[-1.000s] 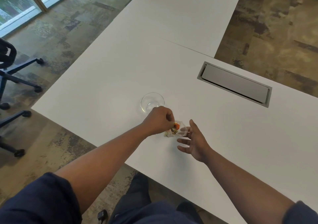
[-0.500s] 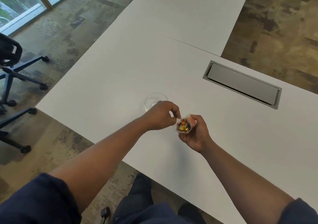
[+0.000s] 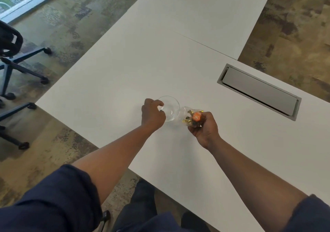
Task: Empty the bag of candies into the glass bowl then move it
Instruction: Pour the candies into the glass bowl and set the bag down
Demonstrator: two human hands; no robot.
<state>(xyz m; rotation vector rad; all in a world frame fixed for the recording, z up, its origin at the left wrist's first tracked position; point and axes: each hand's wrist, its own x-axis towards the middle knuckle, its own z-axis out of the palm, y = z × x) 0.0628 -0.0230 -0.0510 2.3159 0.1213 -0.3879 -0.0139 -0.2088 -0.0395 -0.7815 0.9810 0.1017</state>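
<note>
Mouth of the clear plastic bag of coloured candies (image 3: 191,116), clenched in the right hand (image 3: 203,126), points left at the empty round glass bowl (image 3: 169,108), left hand (image 3: 151,115) pinching its near-left rim

Navy sleeves (image 3: 53,199) (rolled up), bare forearms

- Left hand (image 3: 152,115): arm extended toward 12 o'clock, knuckles up, fingers curled, thumb and forefinger set on the near-left rim of the glass bowl (image 3: 170,106).
- Right hand (image 3: 203,126): at 3 o'clock of the left, palm turned inward, fingers closed around the bag of candies (image 3: 192,116).
- Both forearms bare, dark sleeves pushed up to the elbows.
</note>
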